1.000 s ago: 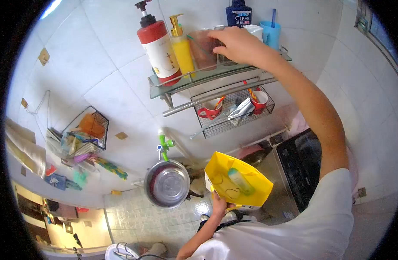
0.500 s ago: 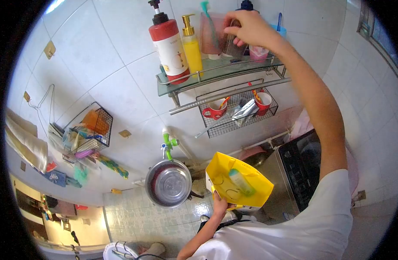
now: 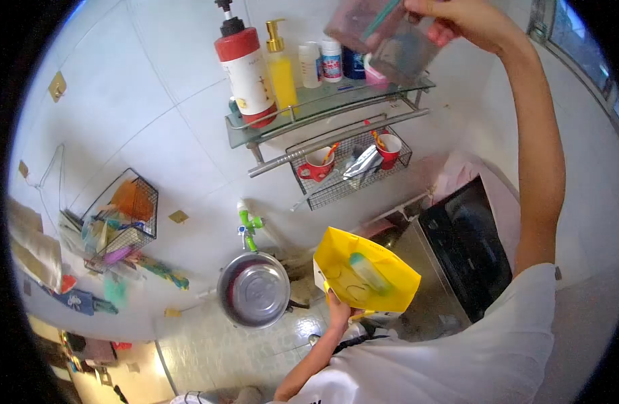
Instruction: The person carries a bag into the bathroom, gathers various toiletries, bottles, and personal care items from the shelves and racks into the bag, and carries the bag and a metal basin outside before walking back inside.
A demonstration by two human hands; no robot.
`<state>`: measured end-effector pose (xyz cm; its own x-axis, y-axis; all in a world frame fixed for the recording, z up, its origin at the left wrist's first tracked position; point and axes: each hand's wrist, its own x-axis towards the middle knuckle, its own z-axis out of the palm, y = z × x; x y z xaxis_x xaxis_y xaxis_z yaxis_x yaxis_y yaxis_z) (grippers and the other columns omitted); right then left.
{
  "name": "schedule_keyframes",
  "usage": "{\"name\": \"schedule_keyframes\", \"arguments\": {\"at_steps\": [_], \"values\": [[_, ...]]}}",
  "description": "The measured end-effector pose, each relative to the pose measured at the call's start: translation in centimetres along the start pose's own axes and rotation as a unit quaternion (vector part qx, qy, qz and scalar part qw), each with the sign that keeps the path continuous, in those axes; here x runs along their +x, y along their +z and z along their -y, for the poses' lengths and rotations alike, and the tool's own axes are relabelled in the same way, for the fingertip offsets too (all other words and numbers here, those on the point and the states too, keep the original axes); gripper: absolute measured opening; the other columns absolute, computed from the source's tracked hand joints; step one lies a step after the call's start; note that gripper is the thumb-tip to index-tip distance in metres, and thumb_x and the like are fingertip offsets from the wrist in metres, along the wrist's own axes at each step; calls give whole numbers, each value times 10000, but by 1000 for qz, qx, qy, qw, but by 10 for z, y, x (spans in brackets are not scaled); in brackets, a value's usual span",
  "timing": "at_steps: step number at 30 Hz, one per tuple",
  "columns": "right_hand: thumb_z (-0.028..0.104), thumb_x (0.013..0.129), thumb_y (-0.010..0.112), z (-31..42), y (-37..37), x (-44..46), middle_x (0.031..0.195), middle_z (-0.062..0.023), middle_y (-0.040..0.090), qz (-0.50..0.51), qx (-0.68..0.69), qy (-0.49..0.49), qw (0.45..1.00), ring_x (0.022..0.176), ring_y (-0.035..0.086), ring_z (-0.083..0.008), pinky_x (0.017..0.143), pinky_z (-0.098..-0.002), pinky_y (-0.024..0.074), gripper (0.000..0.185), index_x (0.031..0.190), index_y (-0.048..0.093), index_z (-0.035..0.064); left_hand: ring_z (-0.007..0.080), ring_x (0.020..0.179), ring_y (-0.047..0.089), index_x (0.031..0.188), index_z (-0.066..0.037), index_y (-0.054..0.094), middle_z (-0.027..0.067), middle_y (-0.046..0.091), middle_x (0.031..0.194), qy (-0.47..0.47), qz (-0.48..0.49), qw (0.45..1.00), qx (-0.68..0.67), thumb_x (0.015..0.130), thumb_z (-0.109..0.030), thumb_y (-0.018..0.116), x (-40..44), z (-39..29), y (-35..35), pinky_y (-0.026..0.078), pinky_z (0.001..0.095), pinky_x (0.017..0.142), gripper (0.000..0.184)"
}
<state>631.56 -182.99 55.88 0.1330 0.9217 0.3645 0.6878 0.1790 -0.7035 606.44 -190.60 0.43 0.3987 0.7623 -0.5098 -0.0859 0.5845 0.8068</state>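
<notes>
My right hand (image 3: 457, 20) is raised at the top right, its fingers closed on two translucent cups, a pinkish one (image 3: 364, 25) and a greyish one (image 3: 405, 57). A green toothbrush (image 3: 381, 20) shows in the pinkish cup. Both cups are above the glass shelf (image 3: 323, 104). My left hand (image 3: 339, 312) grips the near edge of an open yellow bag (image 3: 397, 273); inside it lies a pale green bottle (image 3: 368, 273). On the shelf stand a red and white pump bottle (image 3: 247, 74), a yellow pump bottle (image 3: 281, 77) and small white bottles (image 3: 310, 65).
A wire basket (image 3: 329, 192) with red mugs (image 3: 389, 151) hangs under the shelf. Below the green tap (image 3: 249, 225) is a metal basin (image 3: 259, 293). A dark-topped appliance (image 3: 464, 242) stands at the right. Another wire basket (image 3: 144, 232) hangs on the left wall.
My right hand has lifted the cups off the shelf and moved up and right, uncovering small bottles behind. The view has shifted a little. My left hand still holds the yellow bag.
</notes>
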Motion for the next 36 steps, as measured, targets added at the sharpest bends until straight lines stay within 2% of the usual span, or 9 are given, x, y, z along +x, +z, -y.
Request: {"name": "schedule_keyframes", "arguments": {"at_steps": [3,5,8,12,16,20,23,31,36], "values": [[197,837,609,-10,10,-28,760,-148,620,19,-57,90,994,675,644,-231,603,-319,546,309,985,577,-73,245,723,648,1351,-142,194,143,561,1105,28,21,999,-2,939,-106,376,1,2,-4,553,303,502,452],[132,852,576,-37,38,-55,740,-86,617,14,-152,72,986,519,599,-121,445,-233,496,197,1000,570,1,246,719,646,1360,-144,182,143,561,1098,2,40,999,3,940,-114,383,-5,-7,-6,544,302,493,467],[136,858,567,-60,85,-102,726,-89,616,32,-149,97,984,482,578,-114,425,-232,477,194,994,578,-2,232,789,639,1255,-75,241,141,536,1078,84,105,991,1,924,-171,451,-5,-11,-9,563,313,527,403],[121,856,564,-105,159,-164,643,-121,609,13,-153,35,988,462,589,-154,464,-277,473,164,933,575,-24,255,891,618,1267,-92,232,153,517,1096,1,97,995,-10,919,-109,423,-32,-36,4,574,313,555,398],[121,811,599,-148,233,-216,718,-219,610,46,-139,98,984,645,631,-326,575,-376,494,194,957,584,-7,297,917,607,1261,-81,226,176,431,1189,47,86,995,-24,863,40,340,-29,-14,5,594,326,580,432],[122,829,566,-179,292,-259,825,-226,619,68,-161,143,974,732,629,-333,628,-382,496,306,1126,544,54,291,897,602,1250,-77,242,170,461,1137,61,70,996,8,848,68,333,-29,-6,-3,585,338,593,437],[130,848,557,-171,259,-257,853,-186,640,10,-150,261,954,688,649,-270,618,-354,504,296,1136,547,62,270,853,608,1233,-70,266,162,477,1101,104,67,992,22,851,59,337,-23,-8,-14,580,334,601,410],[132,816,617,-221,175,-270,765,-128,648,-83,-138,275,948,593,631,-217,549,-312,485,272,1062,570,25,253,835,610,1284,-109,275,135,498,1125,25,36,999,-8,874,2,313,-30,-24,-18,549,326,565,426],[128,819,620,-230,138,-254,795,-116,655,-128,-149,231,953,591,603,-157,540,-285,462,264,1054,580,15,207,861,592,1270,-112,322,81,529,1107,80,-35,996,-28,881,-33,363,-11,-5,-18,528,327,580,399]]}}
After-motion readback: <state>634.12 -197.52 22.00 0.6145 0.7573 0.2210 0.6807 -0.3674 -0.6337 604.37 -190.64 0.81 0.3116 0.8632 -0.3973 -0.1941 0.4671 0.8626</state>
